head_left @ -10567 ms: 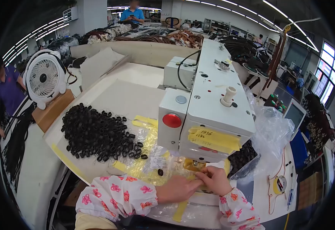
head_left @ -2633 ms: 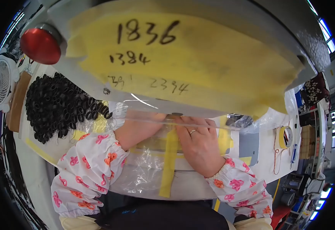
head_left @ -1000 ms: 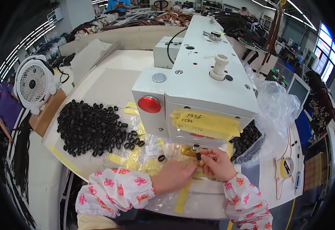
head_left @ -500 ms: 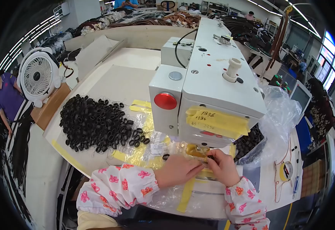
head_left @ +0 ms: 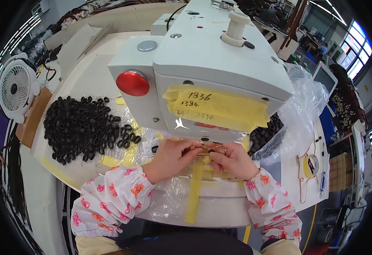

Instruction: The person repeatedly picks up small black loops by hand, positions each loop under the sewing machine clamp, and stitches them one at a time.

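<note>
My left hand [head_left: 171,158] is closed in a pinch just below the head of a white sewing machine [head_left: 220,55]. Facing it, my right hand [head_left: 236,161] also pinches, with a small black loop [head_left: 211,151] partly showing at its fingertips. The fingertips of both hands nearly meet; what the left fingers hold is hidden. A single black loop [head_left: 154,149] lies beside my left hand. To the left is a large pile of black loops [head_left: 77,129]. More black loops [head_left: 266,137] sit in clear plastic on the right.
A red button [head_left: 132,83] juts from the machine's left side. Yellow tape [head_left: 194,191] runs down the table's front. At left stands a white fan [head_left: 16,88]. A tape roll [head_left: 310,165] and a blue pen [head_left: 323,182] lie at right, near a crumpled plastic bag [head_left: 303,102].
My view has moved closer to the machine. My left hand has gone from lying with fingers extended to a pinch, and the right fingertips have come up opposite it.
</note>
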`<action>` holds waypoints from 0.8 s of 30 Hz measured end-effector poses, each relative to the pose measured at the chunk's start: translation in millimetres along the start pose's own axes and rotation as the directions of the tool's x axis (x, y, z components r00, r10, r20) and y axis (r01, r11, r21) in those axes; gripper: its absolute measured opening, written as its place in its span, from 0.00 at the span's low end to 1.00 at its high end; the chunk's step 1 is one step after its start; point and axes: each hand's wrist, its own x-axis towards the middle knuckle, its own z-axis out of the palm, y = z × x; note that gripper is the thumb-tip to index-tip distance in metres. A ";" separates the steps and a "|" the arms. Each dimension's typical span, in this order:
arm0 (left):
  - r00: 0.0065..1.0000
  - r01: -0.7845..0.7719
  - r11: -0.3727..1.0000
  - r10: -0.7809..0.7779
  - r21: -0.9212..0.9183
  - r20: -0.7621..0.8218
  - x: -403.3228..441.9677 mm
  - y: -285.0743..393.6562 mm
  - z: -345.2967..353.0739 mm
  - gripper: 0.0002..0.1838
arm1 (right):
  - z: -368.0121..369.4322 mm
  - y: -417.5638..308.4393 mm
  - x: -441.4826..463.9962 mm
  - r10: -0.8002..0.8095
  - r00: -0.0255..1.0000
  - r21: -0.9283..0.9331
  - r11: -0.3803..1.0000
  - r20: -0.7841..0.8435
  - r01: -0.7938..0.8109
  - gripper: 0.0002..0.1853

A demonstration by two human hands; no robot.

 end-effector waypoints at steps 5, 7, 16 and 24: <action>0.994 0.104 0.983 -0.100 -0.152 0.033 1.9 3.3 -1.5 0.11 | 3.0 -13.3 10.5 0.131 0.991 0.060 0.989 0.028 -0.132 0.18; 0.985 0.154 0.979 -0.141 -0.134 0.100 4.8 5.7 -3.5 0.11 | 2.8 -13.8 11.6 0.161 0.985 0.071 0.984 0.054 -0.165 0.19; 0.989 0.148 0.977 -0.147 0.157 -0.018 2.7 -9.3 2.4 0.11 | 13.9 22.7 -3.8 -0.601 0.797 -0.838 0.465 -0.062 0.285 0.10; 0.995 -0.083 0.832 0.042 0.549 0.086 -0.4 -20.3 12.0 0.09 | 26.8 24.7 -9.9 -0.655 0.750 -0.954 0.153 0.097 0.257 0.14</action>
